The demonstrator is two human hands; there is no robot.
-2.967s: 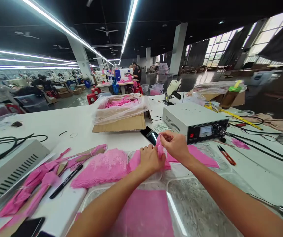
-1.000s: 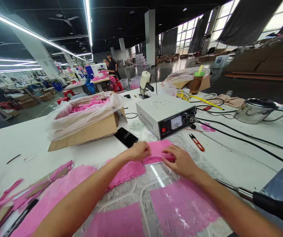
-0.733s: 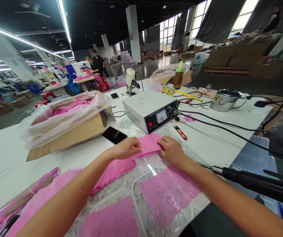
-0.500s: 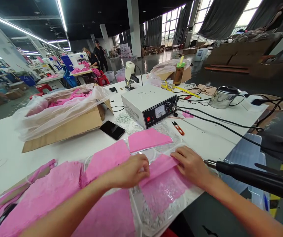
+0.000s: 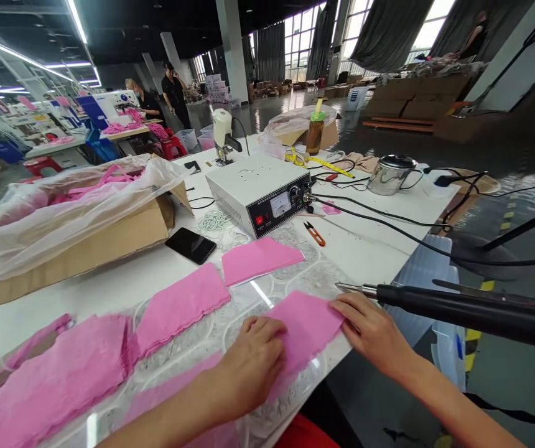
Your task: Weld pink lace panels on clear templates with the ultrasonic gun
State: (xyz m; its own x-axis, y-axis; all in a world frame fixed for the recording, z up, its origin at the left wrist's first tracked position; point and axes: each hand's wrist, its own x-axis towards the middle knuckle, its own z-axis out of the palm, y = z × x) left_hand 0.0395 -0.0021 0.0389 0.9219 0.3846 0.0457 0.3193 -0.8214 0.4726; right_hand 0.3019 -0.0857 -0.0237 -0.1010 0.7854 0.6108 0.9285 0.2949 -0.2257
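Note:
My left hand [image 5: 253,361] rests with curled fingers on the left part of a pink fabric piece [image 5: 307,320]. Between the thumb and fingers of my right hand [image 5: 372,330], the right corner of that piece is pinched. The fabric lies fairly flat over a clear, patterned plastic sheet [image 5: 249,305] at the table's front edge. Just beyond my right hand is a black pen-shaped tool [image 5: 435,305] with a pointed metal tip. More cut pink pieces [image 5: 181,302] lie to the left, with a thick pink stack [image 5: 66,373] past them.
A white control box [image 5: 253,193] with a dial and cables stands behind. Around it are a phone [image 5: 190,245], orange thread snips [image 5: 315,234], a glass jug [image 5: 391,176] and a plastic-lined carton [image 5: 76,255]. Two people are in the left background, another far right.
The fabric's folded-over upper part is now laid flatter. My left hand has come down toward me onto its left side, and my right hand keeps its corner. The camera view has shifted.

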